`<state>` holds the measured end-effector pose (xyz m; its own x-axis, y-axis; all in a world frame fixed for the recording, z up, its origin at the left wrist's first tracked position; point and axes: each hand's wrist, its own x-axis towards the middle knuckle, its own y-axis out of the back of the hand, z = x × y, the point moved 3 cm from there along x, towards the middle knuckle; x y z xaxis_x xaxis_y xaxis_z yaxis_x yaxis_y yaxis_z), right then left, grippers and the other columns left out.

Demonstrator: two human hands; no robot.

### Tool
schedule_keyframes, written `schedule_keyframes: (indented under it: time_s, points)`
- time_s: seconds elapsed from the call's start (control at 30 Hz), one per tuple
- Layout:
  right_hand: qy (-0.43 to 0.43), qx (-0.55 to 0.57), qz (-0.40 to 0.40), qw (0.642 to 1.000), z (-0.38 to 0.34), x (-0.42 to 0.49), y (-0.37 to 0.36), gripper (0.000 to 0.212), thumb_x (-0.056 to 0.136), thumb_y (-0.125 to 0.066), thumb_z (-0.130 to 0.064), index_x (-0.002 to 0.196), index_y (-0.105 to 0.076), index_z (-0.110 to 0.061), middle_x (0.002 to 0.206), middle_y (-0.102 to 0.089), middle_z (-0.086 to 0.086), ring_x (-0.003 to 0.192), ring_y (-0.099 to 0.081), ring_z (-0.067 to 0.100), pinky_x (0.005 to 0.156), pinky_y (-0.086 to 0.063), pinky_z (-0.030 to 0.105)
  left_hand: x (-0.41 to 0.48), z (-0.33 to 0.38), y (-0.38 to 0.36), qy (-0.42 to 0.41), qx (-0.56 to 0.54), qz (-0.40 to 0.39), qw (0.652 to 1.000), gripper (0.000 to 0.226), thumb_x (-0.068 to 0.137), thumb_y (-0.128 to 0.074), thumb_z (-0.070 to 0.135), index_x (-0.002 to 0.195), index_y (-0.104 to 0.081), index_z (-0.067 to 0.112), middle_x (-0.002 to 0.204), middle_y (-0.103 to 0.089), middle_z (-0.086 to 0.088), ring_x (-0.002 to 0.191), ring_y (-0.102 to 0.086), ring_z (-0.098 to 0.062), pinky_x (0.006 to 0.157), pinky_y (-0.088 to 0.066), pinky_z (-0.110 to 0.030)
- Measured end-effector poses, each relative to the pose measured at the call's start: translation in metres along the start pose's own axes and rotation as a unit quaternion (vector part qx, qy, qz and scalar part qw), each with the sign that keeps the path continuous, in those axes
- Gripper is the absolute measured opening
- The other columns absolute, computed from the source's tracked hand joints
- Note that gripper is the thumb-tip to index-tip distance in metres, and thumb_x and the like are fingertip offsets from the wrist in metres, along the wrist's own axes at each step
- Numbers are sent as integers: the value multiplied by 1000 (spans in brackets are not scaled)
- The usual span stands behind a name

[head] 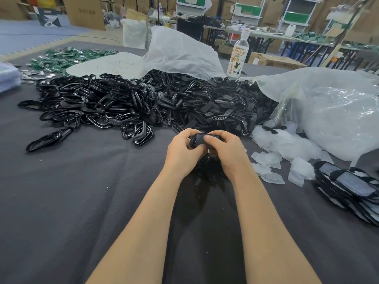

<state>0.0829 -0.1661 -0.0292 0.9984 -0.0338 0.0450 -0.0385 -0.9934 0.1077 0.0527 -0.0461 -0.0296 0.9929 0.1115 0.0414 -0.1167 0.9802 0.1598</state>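
Both hands meet over the dark cloth-covered table (82, 201), holding one small black plastic shell part (198, 139) between them. My left hand (181, 152) grips its left end with curled fingers. My right hand (227, 148) curls round its right end, the thumb pressing on top. Most of the part is hidden by the fingers. More small black pieces (207, 169) lie on the cloth under and between my wrists.
A big heap of glossy black frames (98, 105) and flat black button pads (215, 103) spreads behind the hands. Clear plastic bags (328, 111), loose translucent pads (270, 160), and stacked assembled pieces (348, 185) lie right. A bottle (239, 54) and green boards (67, 56) stand farther back.
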Motion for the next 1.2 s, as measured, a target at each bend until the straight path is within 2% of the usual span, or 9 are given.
schedule_keyframes:
  time_s: [0.07, 0.23, 0.37, 0.5, 0.63, 0.8, 0.93, 1.1, 1.2]
  points:
    - [-3, 11, 5, 1000, 0, 0, -1, 14, 85, -65, -8, 78, -65, -21, 76, -67, 1, 70, -62, 14, 61, -48, 23, 0, 0, 1, -5, -1, 4, 1000, 29, 85, -65, 5, 88, -60, 33, 90, -72, -7, 87, -70, -28, 85, -56, -50]
    - [-6, 26, 11, 1000, 0, -2, -3, 12, 85, -66, -9, 79, -65, -19, 84, -69, 9, 82, -64, 23, 77, -53, 39, 1, 0, 0, -15, -11, 8, 1000, 30, 85, -65, 4, 88, -60, 33, 90, -72, -7, 87, -70, -29, 86, -55, -50]
    - [-13, 38, 26, 999, -1, -2, -2, 11, 85, -64, -7, 79, -68, -16, 82, -70, 9, 81, -65, 24, 79, -54, 38, 2, -1, -1, -16, -32, 13, 999, 30, 85, -64, 3, 86, -61, 34, 88, -73, -6, 86, -71, -26, 86, -56, -48]
    - [-27, 62, 19, 998, -3, -1, -2, 19, 90, -54, -1, 82, -70, -9, 89, -70, 17, 85, -64, 27, 84, -53, 42, 4, -6, -2, -5, -81, 18, 997, 33, 87, -61, 0, 85, -62, 33, 82, -72, -2, 83, -71, -18, 87, -57, -41]
    - [-37, 64, 12, 997, -4, 0, -2, 25, 92, -48, 0, 83, -70, -8, 92, -70, 20, 87, -64, 29, 87, -52, 44, 8, -10, -3, 8, -120, 11, 993, 32, 89, -59, -3, 87, -62, 29, 79, -71, 0, 75, -71, -11, 77, -57, -29]
    - [-29, 41, -8, 999, -1, 1, -2, 19, 95, -50, -7, 92, -67, -13, 96, -70, 13, 85, -65, 22, 81, -52, 35, 9, -12, -1, 19, -154, 17, 988, 30, 89, -58, -4, 88, -63, 26, 72, -71, 3, 70, -70, -10, 72, -56, -23]
    - [4, -3, 32, 999, 1, 2, 5, 14, 91, -61, -9, 83, -63, -20, 75, -68, -1, 61, -63, 3, 59, -53, 15, 8, -12, 1, 19, -174, 32, 984, 31, 90, -56, -5, 86, -62, 25, 64, -71, 8, 64, -69, -5, 61, -53, -15]
    - [28, -33, 61, 997, -1, 2, 6, 19, 89, -62, -9, 77, -61, -24, 69, -66, -5, 56, -61, 0, 57, -51, 12, 8, -11, -1, 11, -137, 36, 990, 23, 91, -59, 6, 91, -62, 28, 72, -73, 6, 72, -71, -5, 63, -54, -17]
    - [28, -34, 60, 997, -2, 2, 6, 21, 90, -62, -9, 76, -60, -25, 70, -65, -5, 55, -60, -1, 57, -51, 12, 10, -12, -1, 15, -126, 37, 991, 17, 90, -62, 11, 92, -63, 28, 74, -73, 5, 74, -72, -8, 73, -57, -25]
